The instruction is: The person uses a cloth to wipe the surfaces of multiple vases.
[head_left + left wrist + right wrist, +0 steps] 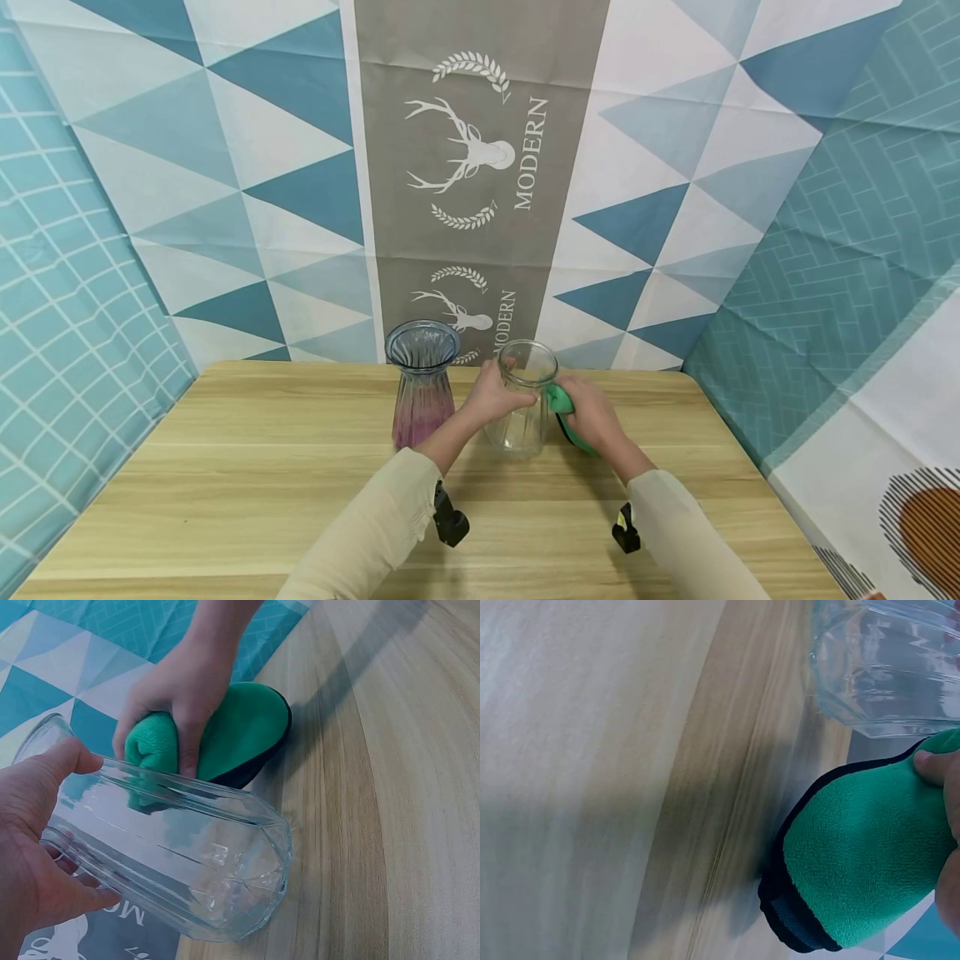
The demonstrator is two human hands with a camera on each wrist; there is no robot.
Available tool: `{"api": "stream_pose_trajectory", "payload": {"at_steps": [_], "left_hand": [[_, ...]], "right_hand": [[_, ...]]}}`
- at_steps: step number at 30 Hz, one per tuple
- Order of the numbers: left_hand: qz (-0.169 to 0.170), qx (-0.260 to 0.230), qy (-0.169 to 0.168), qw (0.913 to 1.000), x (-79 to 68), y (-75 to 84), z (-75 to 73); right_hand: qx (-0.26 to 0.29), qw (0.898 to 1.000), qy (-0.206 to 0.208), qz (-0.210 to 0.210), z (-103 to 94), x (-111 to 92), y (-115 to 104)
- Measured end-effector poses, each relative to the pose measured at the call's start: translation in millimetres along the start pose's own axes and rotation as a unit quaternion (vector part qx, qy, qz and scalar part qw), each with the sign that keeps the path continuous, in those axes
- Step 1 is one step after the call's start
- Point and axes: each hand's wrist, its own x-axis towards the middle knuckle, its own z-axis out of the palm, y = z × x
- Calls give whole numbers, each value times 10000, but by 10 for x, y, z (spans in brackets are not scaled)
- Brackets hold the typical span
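Note:
A clear ribbed glass jar (524,404) stands on the wooden table (225,483). My left hand (497,394) grips its left side near the neck; the left wrist view shows the thumb and fingers of that hand (34,832) wrapped round the jar (180,855). My right hand (592,412) holds a bunched green cloth with a black edge (561,402) against the jar's right side. Seen from the left wrist, the right hand (184,690) pinches the cloth (240,735) against the glass. The right wrist view has the cloth (862,862) and the jar's base (889,667).
A second glass vase (422,383), tinted blue at the top and purple at the bottom, stands just left of the jar. Patterned fabric hangs behind the table and at both sides. Bare wood lies in front of and left of the vases.

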Motion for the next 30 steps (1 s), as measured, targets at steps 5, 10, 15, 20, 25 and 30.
{"api": "stream_pose_trajectory", "payload": {"at_steps": [5, 10, 15, 20, 25, 30], "left_hand": [[-45, -61, -29, 10000, -7, -2, -10], [-36, -33, -88, 9999, -7, -22, -4], [-45, -56, -114, 9999, -5, -31, -8], [-121, -130, -105, 9998, -24, -15, -19], [-125, -271, -112, 9995, -29, -30, -6], [-226, -492, 110, 9985, -17, -49, 22]], "right_hand": [[-152, 9996, -215, -72, 22, -49, -2], [-283, 9988, -399, -34, 60, -100, 6], [-436, 9973, -585, -85, 85, -116, 20], [-417, 9973, -595, -79, 98, -126, 52], [-121, 9985, -529, 30, 78, -112, 80], [739, 9965, -302, 245, 12, -24, 104]]}}
